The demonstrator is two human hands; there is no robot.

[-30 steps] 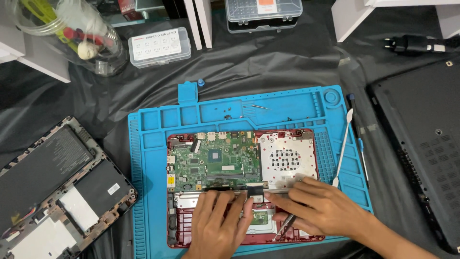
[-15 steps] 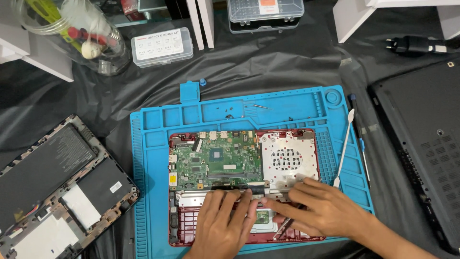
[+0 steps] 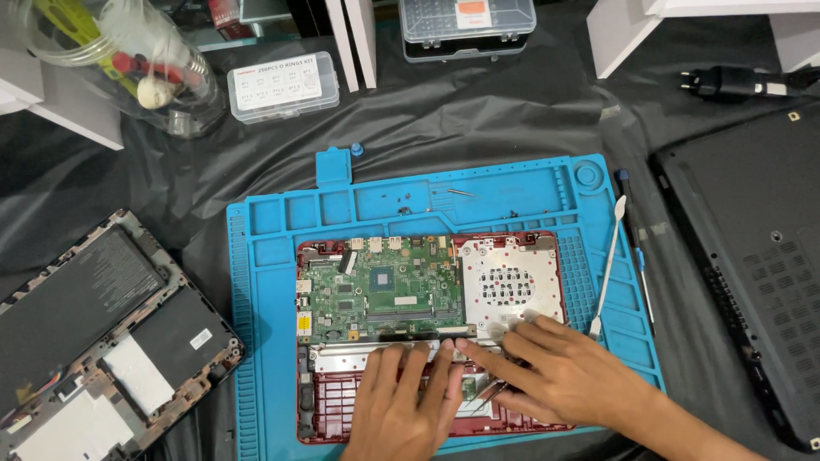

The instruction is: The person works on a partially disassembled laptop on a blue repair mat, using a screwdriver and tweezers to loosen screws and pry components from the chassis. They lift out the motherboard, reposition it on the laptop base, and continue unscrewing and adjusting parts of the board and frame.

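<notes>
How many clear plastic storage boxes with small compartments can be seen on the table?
2. One parts box lies at the upper left, beside the clear jar. A second compartment case sits at the top centre, cut off by the frame edge. More may lie outside the view.

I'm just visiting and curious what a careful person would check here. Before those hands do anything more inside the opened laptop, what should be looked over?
1. Both hands placed on the work: left hand and right hand rest flat on the lower half of the red laptop base. Ok.
2. Green motherboard uncovered: ok.
3. Base sits inside the blue repair mat: ok.
4. Loose screws kept in the mat's top trays: ok.
5. White spudger within reach, right of the base: ok.
6. Cables under the fingers unplugged: cannot tell, hidden.
</notes>
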